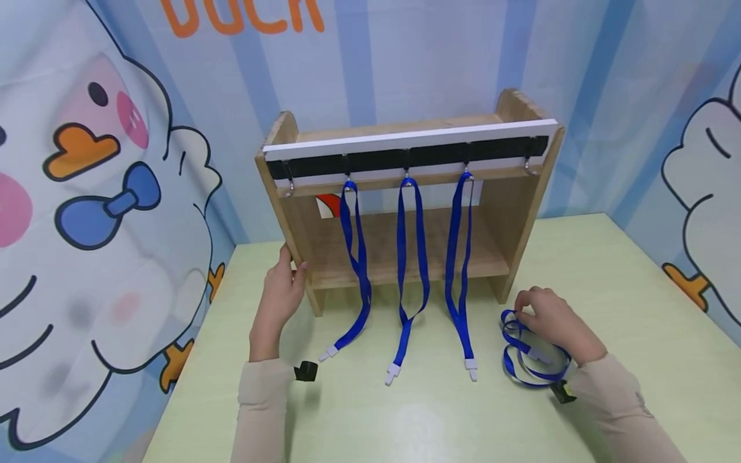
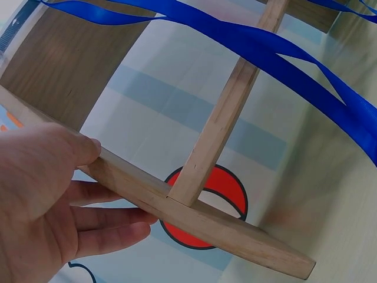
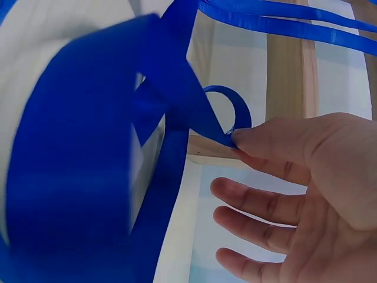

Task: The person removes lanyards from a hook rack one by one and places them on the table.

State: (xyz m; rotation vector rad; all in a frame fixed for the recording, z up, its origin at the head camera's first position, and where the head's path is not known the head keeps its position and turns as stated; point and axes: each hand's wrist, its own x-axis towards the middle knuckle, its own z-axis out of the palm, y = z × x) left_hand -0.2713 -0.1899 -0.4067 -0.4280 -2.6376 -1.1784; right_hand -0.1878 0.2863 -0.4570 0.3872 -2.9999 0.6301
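My left hand (image 1: pixel 282 292) grips the left side panel of a wooden rack (image 1: pixel 503 206), thumb on the front edge and fingers behind. In the left wrist view the thumb lies over the panel's edge (image 2: pixel 138 188). At the right, my right hand (image 1: pixel 552 315) pinches a blue lanyard (image 3: pixel 70 147) between thumb and forefinger, the other fingers spread apart. Much of this lanyard lies in loose loops under the hand. Three more blue lanyards hang from the rack: a left one (image 1: pixel 361 283), a middle one (image 1: pixel 401 257) and a right one (image 1: pixel 454 257), each with a white clip.
A white bar with a black strip (image 1: pixel 376 159) crosses the rack's top front and carries several metal hooks. The far left hook (image 1: pixel 291 188) and far right hook (image 1: pixel 527 168) hold no lanyard. Behind the pale table (image 1: pixel 417 424) hangs a cartoon-duck backdrop (image 1: pixel 405 58).
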